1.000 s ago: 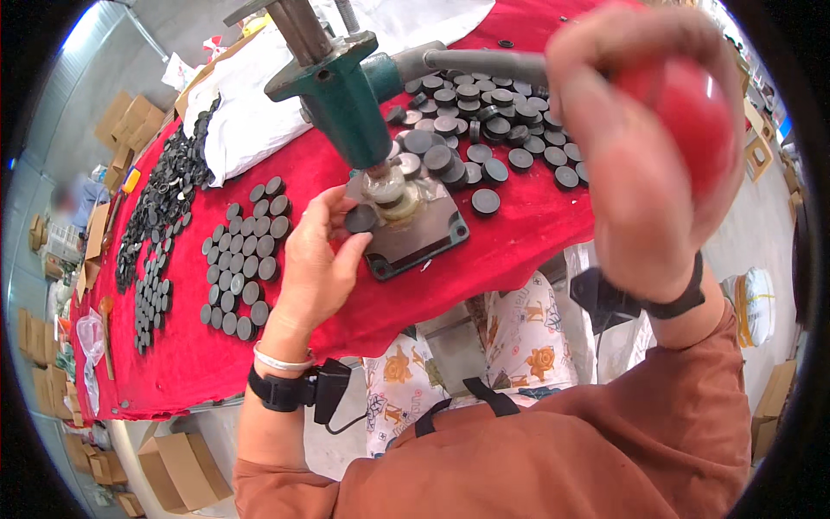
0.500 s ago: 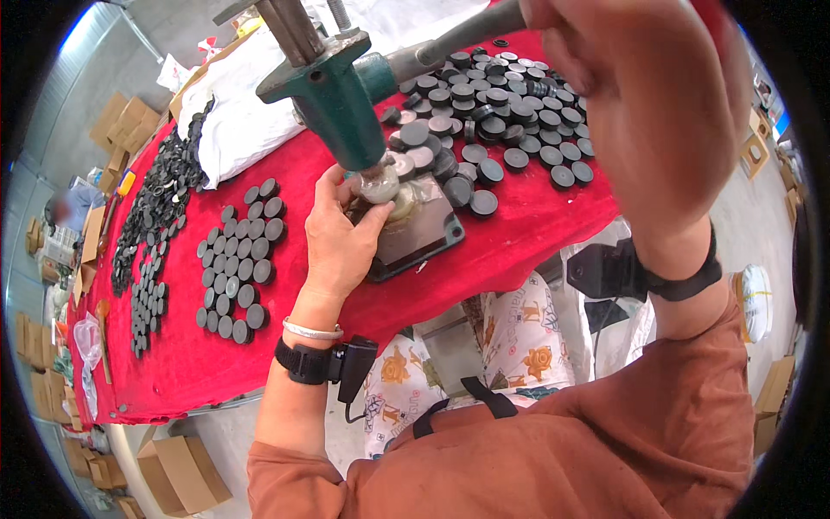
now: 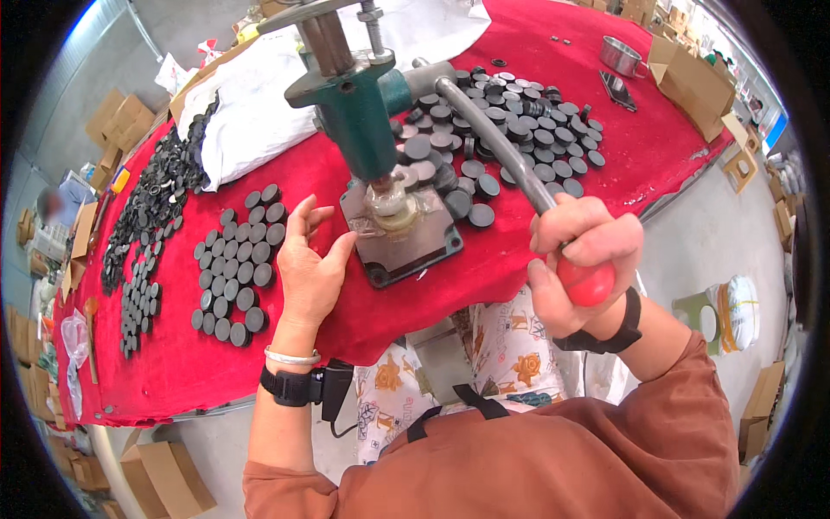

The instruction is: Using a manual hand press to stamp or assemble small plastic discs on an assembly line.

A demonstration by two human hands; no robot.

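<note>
My right hand [image 3: 584, 259] is wrapped round the red-knobbed end of a steel lever [image 3: 501, 147], which is pulled down toward me. The lever belongs to a green hand press [image 3: 359, 130] standing on the table. Its ram reaches down onto a pale, translucent die [image 3: 393, 208] on the metal base plate [image 3: 411, 246]. Whatever lies inside the die is hidden. Just left of the base, my left hand [image 3: 313, 268] is open, fingers apart, holding nothing. Round black caps [image 3: 233, 264] lie in a flat group to its left.
Behind the press a large pile of black caps [image 3: 527, 121] spreads over the red cloth [image 3: 346, 333]. Dark rings [image 3: 160, 199] and a white sack [image 3: 259, 121] lie at the far left. A metal cup [image 3: 621, 56], a phone [image 3: 617, 91] and a cardboard box [image 3: 692, 86] sit far right.
My right hand has swung the lever from high up down toward me. My left hand has let go of the die and drawn back to the left, its fingers spread.
</note>
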